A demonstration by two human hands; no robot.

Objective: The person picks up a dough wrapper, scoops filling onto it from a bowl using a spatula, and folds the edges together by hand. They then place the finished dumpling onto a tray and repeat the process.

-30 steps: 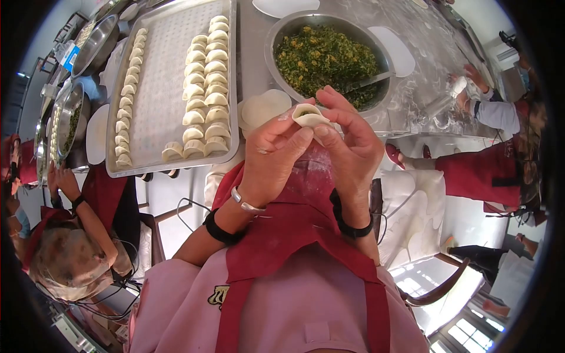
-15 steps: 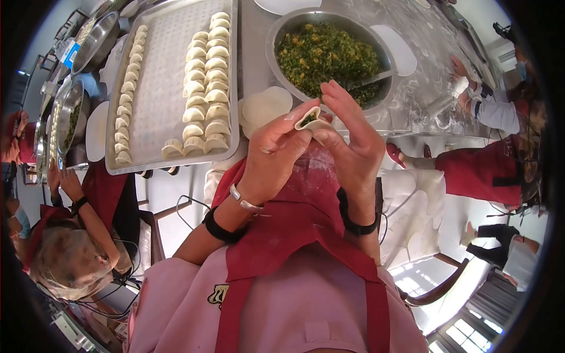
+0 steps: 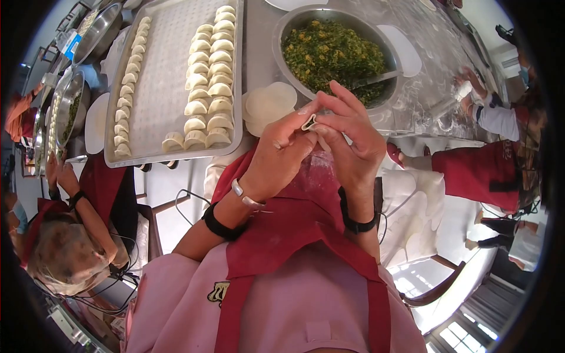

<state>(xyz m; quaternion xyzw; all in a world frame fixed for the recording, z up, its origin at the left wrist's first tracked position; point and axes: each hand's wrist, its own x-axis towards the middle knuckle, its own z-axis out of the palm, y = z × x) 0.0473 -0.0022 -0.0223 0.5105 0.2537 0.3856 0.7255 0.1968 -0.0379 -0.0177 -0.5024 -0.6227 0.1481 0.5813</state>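
Observation:
Between both hands I hold a partly folded dumpling [image 3: 309,122], its dough edge pinched around a small gap where dark green filling shows. My left hand [image 3: 281,154] is closed on its left side, thumb and fingers pressing the dough. From the right, my right hand [image 3: 353,138] pinches the other side with thumb and index finger; its other fingers stand raised. Much of the dumpling is hidden by my fingers. Just beyond my left hand lie round dough wrappers [image 3: 269,105]. Past my right hand stands a steel bowl of green and yellow filling [image 3: 332,56], with a metal utensil [image 3: 376,79] in it.
To the left, a metal tray [image 3: 159,117] carries rows of finished dumplings [image 3: 220,70]. Co-workers' hands show at far left [image 3: 66,179] and far right [image 3: 468,88]. A white-covered chair [image 3: 412,217] stands at my right, below the floury steel table [image 3: 435,65].
The dumpling's opening has become smaller as my fingers pressed its edges together. My right fingers have curled in closer to it.

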